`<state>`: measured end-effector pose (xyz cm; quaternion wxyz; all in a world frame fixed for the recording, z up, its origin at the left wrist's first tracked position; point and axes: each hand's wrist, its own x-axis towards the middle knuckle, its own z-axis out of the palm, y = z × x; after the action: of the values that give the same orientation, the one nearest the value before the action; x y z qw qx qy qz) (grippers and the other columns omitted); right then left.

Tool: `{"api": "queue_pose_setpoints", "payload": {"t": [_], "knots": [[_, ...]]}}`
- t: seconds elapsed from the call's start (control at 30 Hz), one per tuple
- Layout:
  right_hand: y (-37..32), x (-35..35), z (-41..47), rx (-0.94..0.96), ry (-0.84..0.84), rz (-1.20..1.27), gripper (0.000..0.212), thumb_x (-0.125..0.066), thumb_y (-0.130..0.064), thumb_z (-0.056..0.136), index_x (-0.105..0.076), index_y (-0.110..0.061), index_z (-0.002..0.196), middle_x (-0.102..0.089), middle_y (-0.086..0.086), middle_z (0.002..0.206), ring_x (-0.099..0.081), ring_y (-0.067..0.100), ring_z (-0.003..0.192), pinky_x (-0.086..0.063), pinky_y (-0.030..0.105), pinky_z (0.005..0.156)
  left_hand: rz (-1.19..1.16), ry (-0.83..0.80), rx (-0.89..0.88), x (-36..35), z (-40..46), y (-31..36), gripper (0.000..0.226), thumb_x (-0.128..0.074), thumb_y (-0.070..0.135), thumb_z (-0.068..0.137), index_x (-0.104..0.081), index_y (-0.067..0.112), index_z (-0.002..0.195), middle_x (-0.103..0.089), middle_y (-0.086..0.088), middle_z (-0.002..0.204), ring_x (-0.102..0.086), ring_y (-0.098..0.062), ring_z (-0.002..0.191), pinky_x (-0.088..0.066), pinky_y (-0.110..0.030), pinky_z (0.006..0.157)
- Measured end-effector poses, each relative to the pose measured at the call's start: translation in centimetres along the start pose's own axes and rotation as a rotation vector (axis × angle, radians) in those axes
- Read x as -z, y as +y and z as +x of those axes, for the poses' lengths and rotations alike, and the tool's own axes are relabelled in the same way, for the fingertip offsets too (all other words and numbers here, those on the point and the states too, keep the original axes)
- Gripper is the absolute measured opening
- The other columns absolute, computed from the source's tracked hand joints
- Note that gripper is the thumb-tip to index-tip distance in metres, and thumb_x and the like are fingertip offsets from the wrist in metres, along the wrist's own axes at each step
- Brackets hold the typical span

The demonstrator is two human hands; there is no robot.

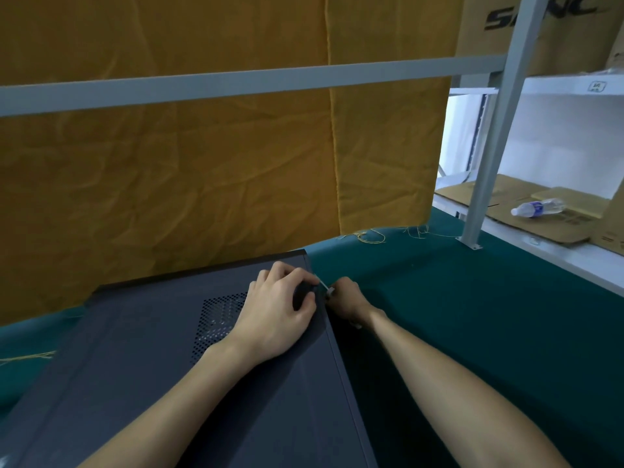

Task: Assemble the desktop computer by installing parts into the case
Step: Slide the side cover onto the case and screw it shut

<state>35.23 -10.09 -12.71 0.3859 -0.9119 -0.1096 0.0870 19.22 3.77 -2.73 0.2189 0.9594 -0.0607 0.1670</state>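
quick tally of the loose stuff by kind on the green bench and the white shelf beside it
computer case: 1
screwdriver, held in the left hand: 1
plastic water bottle: 1
flattened cardboard sheet: 1
total: 4

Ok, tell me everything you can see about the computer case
The computer case is a dark grey-blue metal box lying on its side on the green table cover, its closed side panel facing up. The panel has a perforated vent patch. The left hand rests on the panel near its far right edge, fingers curled round a dark tool handle. The right hand works just beyond that edge, pinching a small silvery part.
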Motion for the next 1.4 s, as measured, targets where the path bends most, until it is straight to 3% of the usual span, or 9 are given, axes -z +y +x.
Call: {"api": "queue_pose_setpoints", "payload": {"t": [0.13, 0.27, 0.43, 0.63, 0.77, 0.9, 1.03, 1.2, 1.4], "knots": [[-0.8, 2.9, -3.9, -0.100, 0.149, 0.540, 0.013, -0.076, -0.009, 0.088, -0.071, -0.012, 0.076, -0.070, 0.005, 0.069, -0.065, 0.009, 0.055, -0.048, 0.020, 0.051, -0.046, 0.007, 0.005, 0.1, 0.1, 0.0, 0.020, -0.058, 0.032, 0.098, -0.066, 0.036, 0.116, -0.054, 0.013, 0.114, -0.047, -0.013, 0.106, -0.039, -0.035, 0.097], [-5.4, 7.1, -9.8, 0.025, 0.008, 0.898, 0.009, -0.079, -0.006, 0.088, -0.074, -0.001, 0.093, -0.075, 0.010, 0.079, -0.067, 0.012, 0.062, -0.046, 0.022, 0.046, -0.302, 0.131, 0.044, 1.5, -0.8, 1.1, 0.014, -0.063, 0.027, 0.098, -0.074, 0.028, 0.106, -0.071, 0.015, 0.094, -0.062, 0.000, 0.088, -0.050, -0.024, 0.084], [-11.5, 7.9, -17.2, 0.093, -0.135, 0.971, 0.017, -0.078, -0.004, 0.088, -0.073, 0.004, 0.102, -0.074, 0.015, 0.086, -0.070, 0.015, 0.069, -0.044, 0.020, 0.045, -1.187, -0.010, 0.245, 5.2, -3.2, 2.6, 0.021, -0.063, 0.019, 0.100, -0.080, 0.007, 0.102, -0.078, -0.013, 0.095, -0.075, -0.021, 0.093, -0.059, -0.022, 0.076], [-15.9, 6.0, -23.2, 0.108, -0.073, 1.075, 0.020, -0.079, 0.000, 0.085, -0.068, 0.000, 0.101, -0.075, 0.016, 0.088, -0.075, 0.017, 0.077, -0.044, 0.018, 0.044, -1.625, -0.345, 0.259, 8.9, -8.4, 1.5, 0.032, -0.058, 0.024, 0.103, -0.070, 0.009, 0.129, -0.064, 0.000, 0.098, -0.062, -0.007, 0.094, -0.043, -0.032, 0.112], [-17.8, 3.6, -26.2, 0.086, -0.053, 1.102, 0.018, -0.082, -0.004, 0.084, -0.067, -0.005, 0.094, -0.075, 0.012, 0.083, -0.075, 0.015, 0.076, -0.044, 0.017, 0.045, -1.663, -0.370, 0.231, 10.9, -11.5, 0.3, 0.036, -0.057, 0.023, 0.103, -0.066, 0.008, 0.134, -0.068, 0.000, 0.105, -0.056, -0.013, 0.116, -0.039, -0.035, 0.118], [-19.4, 1.0, -28.2, 0.094, 0.015, 1.007, 0.025, -0.086, -0.013, 0.081, -0.072, -0.001, 0.098, -0.076, 0.014, 0.082, -0.075, 0.017, 0.076, -0.046, 0.018, 0.046, -1.737, -0.486, 0.311, 12.5, -14.1, -1.2, 0.034, -0.056, 0.025, 0.103, -0.069, 0.010, 0.131, -0.069, 0.006, 0.089, -0.063, -0.005, 0.094, -0.041, -0.032, 0.116], [-20.2, -1.9, -29.1, 0.068, 0.167, 0.656, 0.022, -0.085, -0.017, 0.083, -0.072, -0.002, 0.090, -0.076, 0.013, 0.073, -0.076, 0.019, 0.067, -0.047, 0.022, 0.047, -1.644, -0.088, 0.430, 13.0, -16.2, -2.8, 0.020, -0.060, 0.016, 0.102, -0.070, 0.002, 0.111, -0.076, -0.013, 0.107, -0.071, -0.023, 0.101, -0.050, -0.042, 0.108], [-20.6, -4.4, -29.2, 0.042, 0.214, 0.099, 0.021, -0.083, -0.021, 0.082, -0.070, -0.008, 0.072, -0.070, 0.003, 0.055, -0.065, 0.010, 0.044, -0.046, 0.018, 0.042, -1.288, 0.291, 0.391, 14.2, -19.4, -6.8, 0.007, -0.072, 0.012, 0.094, -0.077, 0.008, 0.096, -0.079, -0.009, 0.091, -0.077, -0.019, 0.093, -0.059, -0.023, 0.076], [-21.8, -5.4, -29.0, -0.018, 0.206, -0.098, 0.026, -0.085, -0.024, 0.079, -0.070, -0.003, 0.077, -0.068, 0.004, 0.053, -0.060, 0.010, 0.040, -0.052, 0.023, 0.044, -1.128, 0.209, 0.362, 15.1, -22.5, -9.7, 0.005, -0.076, 0.016, 0.092, -0.080, 0.014, 0.092, -0.079, -0.002, 0.086, -0.076, -0.012, 0.089, -0.061, -0.025, 0.082]]}}
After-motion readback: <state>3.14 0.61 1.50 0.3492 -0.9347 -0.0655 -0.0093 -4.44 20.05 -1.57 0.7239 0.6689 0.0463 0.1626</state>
